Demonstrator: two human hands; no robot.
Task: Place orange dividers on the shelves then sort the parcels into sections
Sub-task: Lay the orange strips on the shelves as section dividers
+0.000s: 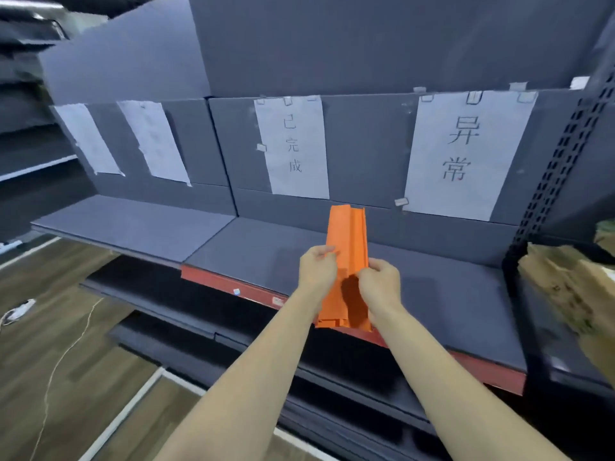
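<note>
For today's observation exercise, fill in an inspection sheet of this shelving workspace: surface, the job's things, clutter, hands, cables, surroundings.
Surface: grey shelf board with a red front edge, bare where visible.
Job's things: bundle of long orange plastic dividers, held over the shelf, pointing at the back panel; no divider set in place yet; crumpled brown paper parcels at the right, blurred.
Clutter: nothing seen.
Hands: left hand and right hand both grip the dividers.
Cables: thin pale cord trailing across the wooden floor.
Surroundings: four white paper sheets taped to the grey back panel, two bearing characters.
</note>
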